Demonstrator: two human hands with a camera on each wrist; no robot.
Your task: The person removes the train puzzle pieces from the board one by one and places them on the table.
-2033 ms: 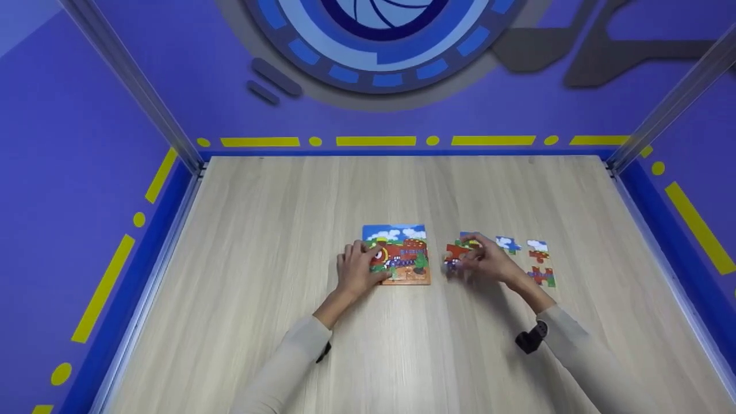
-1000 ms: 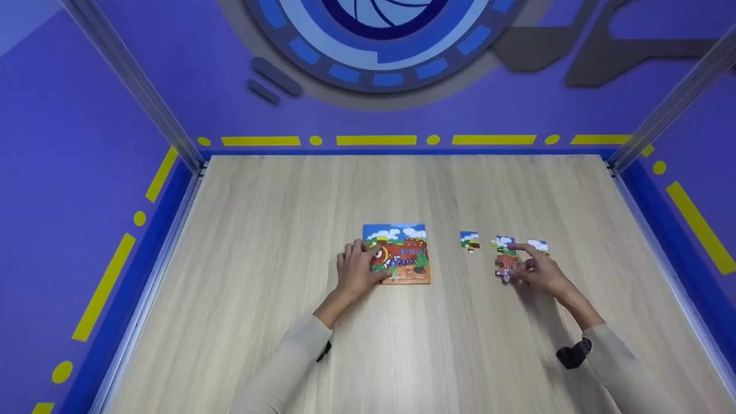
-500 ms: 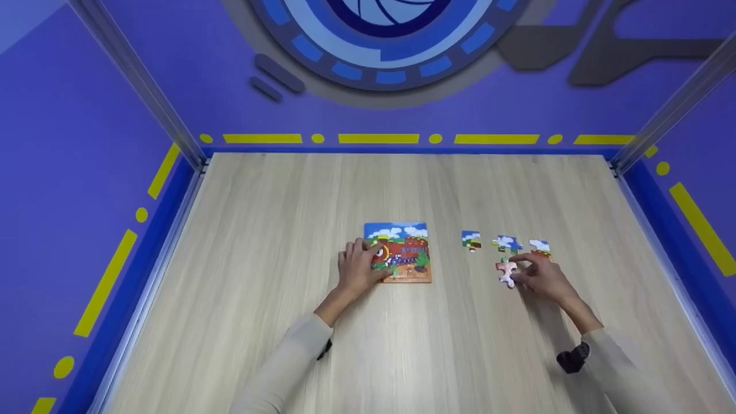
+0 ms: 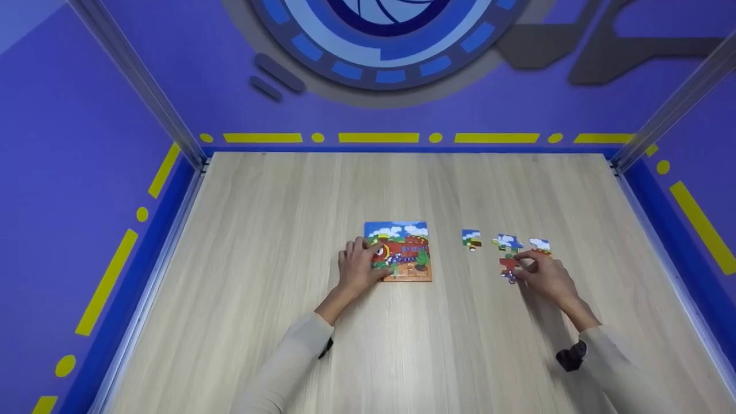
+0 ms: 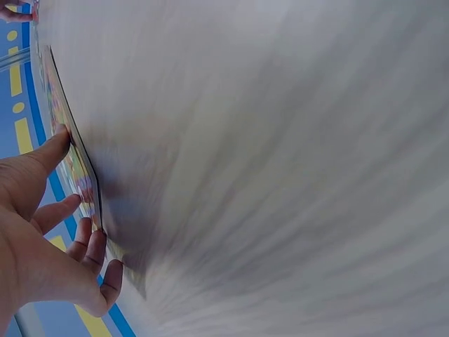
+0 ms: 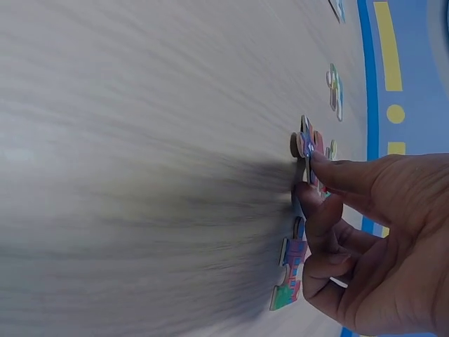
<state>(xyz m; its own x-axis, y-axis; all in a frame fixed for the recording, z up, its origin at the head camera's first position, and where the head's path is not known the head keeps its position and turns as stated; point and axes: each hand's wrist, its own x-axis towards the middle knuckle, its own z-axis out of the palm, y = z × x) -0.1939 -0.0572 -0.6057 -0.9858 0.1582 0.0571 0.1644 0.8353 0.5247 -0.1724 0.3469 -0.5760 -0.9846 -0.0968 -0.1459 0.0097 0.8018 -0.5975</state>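
My left hand (image 4: 359,269) holds the lower left corner of a square jigsaw puzzle (image 4: 411,250) with a red train picture, its thumb at the near edge (image 5: 88,165). To the right, my right hand (image 4: 549,279) pinches a red puzzle piece (image 4: 508,266) between thumb and fingers, close over the table. In the right wrist view the thumb (image 6: 337,172) presses on that piece, and part of it is hidden. Just below the fingers there lies a loose piece with green and purple (image 6: 291,263), which the hand covers in the head view.
Loose puzzle pieces lie beyond the right hand: a blue and green one (image 4: 471,237), a cloud one (image 4: 508,241) and a white and red one (image 4: 539,245). The wooden table (image 4: 299,207) meets blue walls (image 4: 115,132) at the back and sides.
The right hand has moved rightward with the red piece, away from the puzzle to among the loose pieces. The piece tilted, flashing a pale surface, and now shows red again. The left hand stays put.
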